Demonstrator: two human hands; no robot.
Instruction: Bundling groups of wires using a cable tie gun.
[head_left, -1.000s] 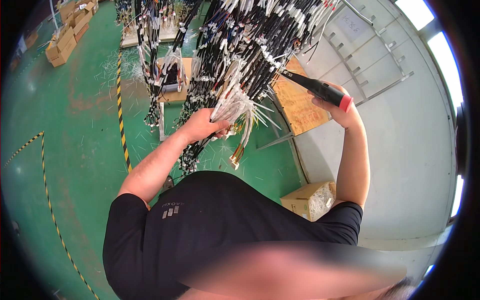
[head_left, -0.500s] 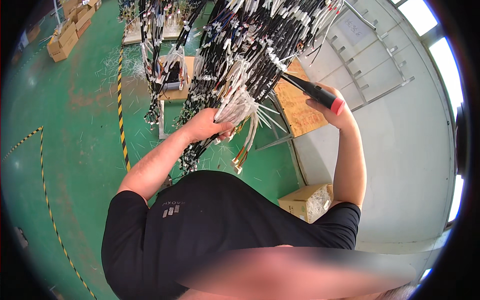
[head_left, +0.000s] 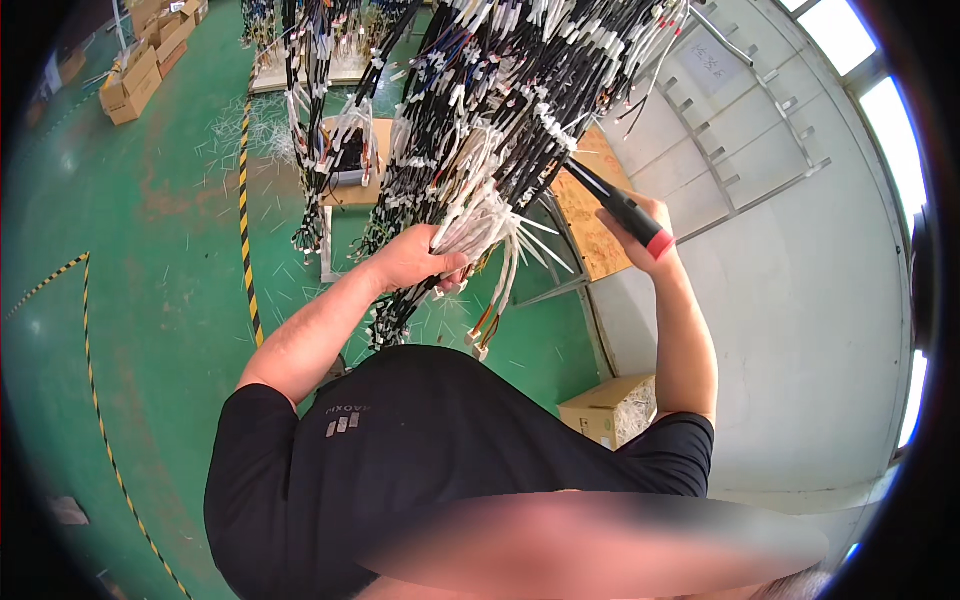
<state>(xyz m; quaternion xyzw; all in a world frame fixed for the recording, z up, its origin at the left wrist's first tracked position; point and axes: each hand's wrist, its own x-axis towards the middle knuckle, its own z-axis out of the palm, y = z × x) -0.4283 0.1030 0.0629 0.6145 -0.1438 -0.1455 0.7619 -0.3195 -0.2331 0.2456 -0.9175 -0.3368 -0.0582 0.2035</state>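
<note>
A thick mass of black wire harnesses [head_left: 430,130] with many white connectors hangs in front of me. My left hand [head_left: 418,260] is closed around a bundle of wires [head_left: 472,222] in pale sleeving, at the lower part of this mass. Loose ends with white connectors dangle to the right of that hand, and thin white strips [head_left: 545,246] stick out beside them. My right hand [head_left: 640,232] grips a black hand tool [head_left: 622,205] with a red end, which looks like a cable tie gun. Its narrow nose reaches the right side of the harnesses; whether it touches them I cannot tell.
A wooden board [head_left: 600,230] on a metal frame stands behind my right hand. An open carton [head_left: 590,412] of white scraps sits by the wall at right. More harnesses [head_left: 312,150] hang at left. White offcuts and striped tape [head_left: 246,230] mark the green floor.
My right hand has come a little left and down with the tool, its red end shifting the same way. My left hand keeps its hold on the bundle.
</note>
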